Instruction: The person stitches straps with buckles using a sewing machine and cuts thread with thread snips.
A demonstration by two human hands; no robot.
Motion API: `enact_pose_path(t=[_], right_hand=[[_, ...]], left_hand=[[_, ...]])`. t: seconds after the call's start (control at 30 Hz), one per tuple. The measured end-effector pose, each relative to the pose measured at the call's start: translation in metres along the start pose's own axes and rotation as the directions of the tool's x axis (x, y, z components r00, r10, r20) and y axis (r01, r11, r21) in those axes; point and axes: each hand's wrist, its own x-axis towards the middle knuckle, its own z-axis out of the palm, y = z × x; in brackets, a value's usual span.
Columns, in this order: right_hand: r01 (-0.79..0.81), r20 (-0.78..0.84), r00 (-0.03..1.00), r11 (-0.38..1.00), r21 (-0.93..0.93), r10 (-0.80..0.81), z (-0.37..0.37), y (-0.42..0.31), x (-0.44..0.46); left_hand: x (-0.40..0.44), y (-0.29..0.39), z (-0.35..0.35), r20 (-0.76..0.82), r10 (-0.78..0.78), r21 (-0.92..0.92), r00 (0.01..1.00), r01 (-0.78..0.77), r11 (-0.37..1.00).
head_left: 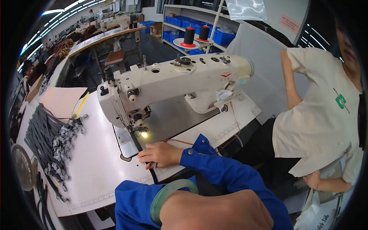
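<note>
My right hand, in a blue sleeve, is at the front of the sewing machine. Its fingers are closed on a narrow black strap that runs from under the presser foot towards me. Something small and shiny shows under the fingertips; I cannot make out what. Very close to the camera, at the bottom, is my left hand, with a green bangle at the wrist. Its fingers are out of sight. The machine's lamp lights the needle area.
A pile of dark straps with metal clasps lies on the left of the white table. Thread cones stand behind the machine. A person in a light shirt is close by on the right. Blue bins fill shelves behind.
</note>
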Motion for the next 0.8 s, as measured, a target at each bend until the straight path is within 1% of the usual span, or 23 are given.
enact_pose_path(t=[0.27, 0.33, 0.37, 0.43, 0.47, 0.5, 0.53, 0.57, 0.6, 0.63, 0.67, 0.7, 0.73, 0.77, 0.8], right_hand=[[-0.007, -0.008, 1.000, 0.999, -0.037, 0.007, -0.002, -0.003, 0.001], [0.021, -0.051, 0.998, 0.999, -0.046, -0.024, -0.001, -0.001, 0.001], [0.041, -0.071, 0.996, 0.998, -0.045, -0.044, 0.000, -0.001, 0.002], [0.002, -0.012, 1.000, 0.999, -0.039, -0.003, -0.004, -0.002, 0.003], [-0.008, 0.020, 1.000, 1.000, -0.026, 0.008, -0.005, -0.003, 0.003], [0.008, 0.002, 1.000, 1.000, -0.022, -0.008, -0.005, -0.002, 0.004], [0.023, -0.025, 0.999, 1.000, -0.020, -0.023, -0.003, -0.001, 0.004], [0.003, -0.022, 1.000, 1.000, 0.007, -0.003, -0.002, -0.002, 0.003], [-0.020, -0.021, 1.000, 1.000, 0.024, 0.020, -0.004, -0.002, 0.004], [-0.026, -0.006, 1.000, 0.999, 0.022, 0.026, -0.005, -0.002, 0.004], [-0.007, -0.005, 1.000, 1.000, 0.009, 0.007, -0.006, -0.002, 0.004], [0.008, -0.003, 1.000, 1.000, -0.010, -0.008, -0.007, -0.001, 0.004], [0.019, 0.002, 1.000, 0.999, -0.029, -0.019, -0.007, -0.001, 0.004], [0.004, 0.001, 1.000, 1.000, 0.007, -0.004, -0.008, -0.002, 0.005], [0.026, 0.006, 1.000, 0.999, 0.027, -0.026, -0.008, -0.002, 0.005]], left_hand=[[-0.002, 0.001, -0.003, -0.014, 0.002, 0.035, 1.000, -0.002, 0.999], [-0.001, 0.003, -0.003, -0.016, 0.005, 0.070, 1.000, -0.004, 0.998], [-0.001, 0.005, -0.004, -0.014, 0.007, 0.100, 1.000, -0.006, 0.995], [-0.002, 0.009, -0.009, 0.006, 0.019, 0.207, 1.000, -0.020, 0.978], [-0.007, 0.013, -0.014, 0.019, -0.045, 0.300, 0.999, 0.037, 0.953], [-0.016, 0.021, -0.022, 0.025, -0.167, 0.404, 0.986, 0.143, 0.904], [-0.034, 0.035, -0.026, -0.053, -0.453, 0.492, 0.890, 0.418, 0.764], [-0.057, 0.042, -0.031, -0.105, -0.569, 0.601, 0.815, 0.508, 0.617], [-0.082, 0.054, -0.034, -0.177, -0.658, 0.669, 0.732, 0.580, 0.464], [-0.103, 0.072, -0.038, -0.256, -0.701, 0.728, 0.665, 0.610, 0.313], [-0.125, 0.090, -0.041, -0.381, -0.660, 0.769, 0.647, 0.618, 0.163], [-0.143, 0.108, -0.045, -0.524, -0.563, 0.765, 0.639, 0.643, 0.017], [-0.147, 0.123, -0.048, -0.704, -0.454, 0.661, 0.546, 0.737, -0.140], [-0.161, 0.135, -0.057, -0.805, -0.323, 0.594, 0.498, 0.686, -0.421], [-0.172, 0.139, -0.067, -0.828, -0.211, 0.538, 0.519, 0.631, -0.559]])
